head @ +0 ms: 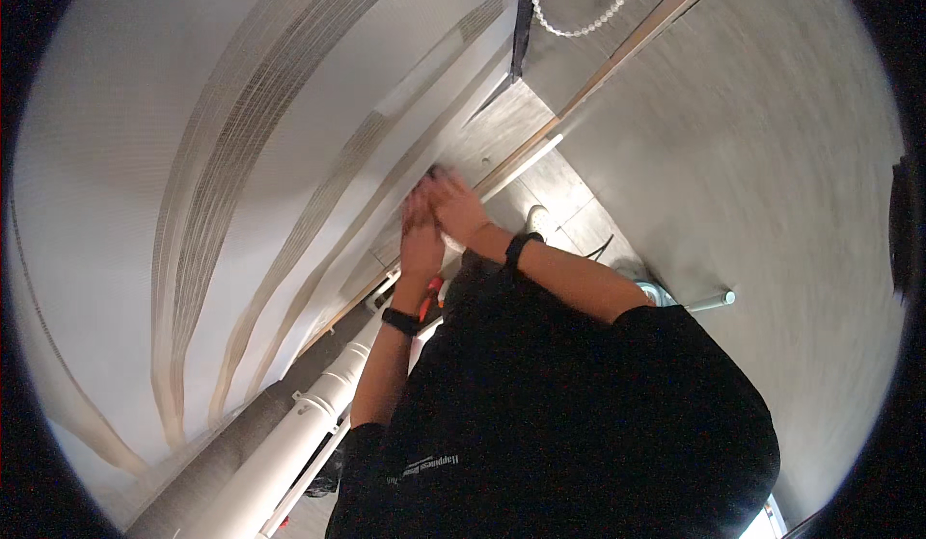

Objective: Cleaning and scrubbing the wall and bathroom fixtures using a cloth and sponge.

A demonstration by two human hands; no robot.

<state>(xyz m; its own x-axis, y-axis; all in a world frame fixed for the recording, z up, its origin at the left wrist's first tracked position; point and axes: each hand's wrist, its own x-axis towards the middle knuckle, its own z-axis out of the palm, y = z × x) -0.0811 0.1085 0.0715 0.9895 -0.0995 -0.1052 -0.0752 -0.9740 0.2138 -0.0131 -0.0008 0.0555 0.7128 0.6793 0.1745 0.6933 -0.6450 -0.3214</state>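
My left hand and my right hand are close together near the middle of the view, their fingers blurred and overlapping. A small dark patch shows at the fingertips; whether it is something held cannot be told. Beside my left hand hangs a striped sheer fabric blind in white and grey-brown bands. Under the hands runs a wooden edge. A red item, partly hidden by my left forearm, lies below my wrist.
A white pipe with brackets runs along the lower left. A beaded chain hangs at the top. A wooden edge trim crosses the upper right beside a grey wall. A pale green rod sticks out at right.
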